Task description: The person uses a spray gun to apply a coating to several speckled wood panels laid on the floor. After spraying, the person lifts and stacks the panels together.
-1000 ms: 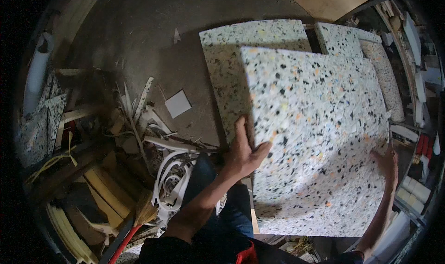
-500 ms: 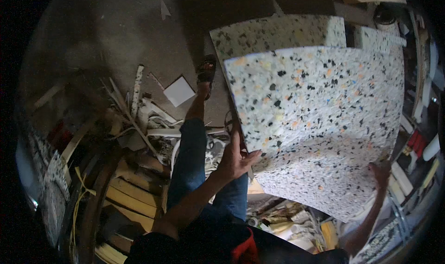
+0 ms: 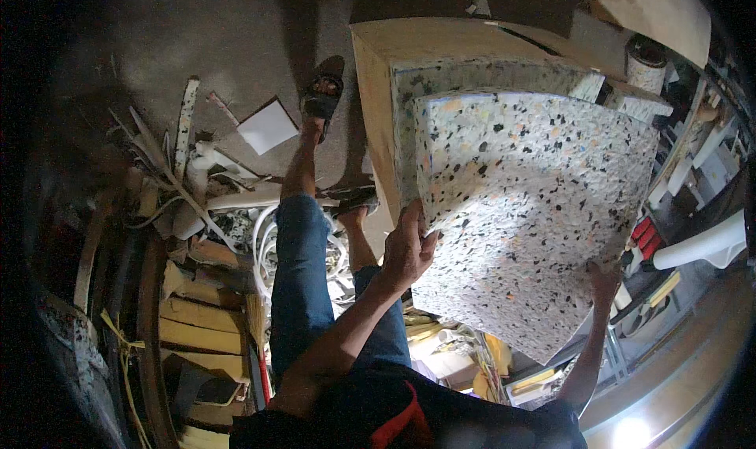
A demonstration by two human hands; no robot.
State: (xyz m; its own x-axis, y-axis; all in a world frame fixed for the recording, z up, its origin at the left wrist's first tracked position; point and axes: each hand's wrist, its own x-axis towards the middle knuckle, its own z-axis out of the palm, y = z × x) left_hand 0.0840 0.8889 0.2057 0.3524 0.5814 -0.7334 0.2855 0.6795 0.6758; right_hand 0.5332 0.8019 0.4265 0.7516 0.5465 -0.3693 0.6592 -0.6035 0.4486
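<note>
Holding, left: the left hand (image 3: 408, 248) is partly closed on the left edge of the speckled foam slab (image 3: 520, 189), thumb side on the near face, the other fingers mostly out of sight behind.
Holding, right: the right hand (image 3: 605, 280) is curled at the lower right edge, just above the lowest corner; how tightly its fingers close cannot be told.
Slab from the hands: between them and mostly beyond them, its bulk lying up and away from the person; only the lower corner hangs nearer.
Line between hands: slanting across the lower half, left hand higher, right hand lower.
Slab's long axis: not clear; it looks close to square, with a soft bend across its face.
Nearer hand: both touch it; the right seems a little closer to its middle.
Behind the slab: a second foam slab (image 3: 488, 76) on a tan box-like block (image 3: 425, 38); the held one overlaps it in view, but whether they touch cannot be told.
Left of the slab: a white square piece (image 3: 269, 126) on the floor, well apart.
Right of the slab: a white roll (image 3: 701, 243), beyond the right hand.
</note>
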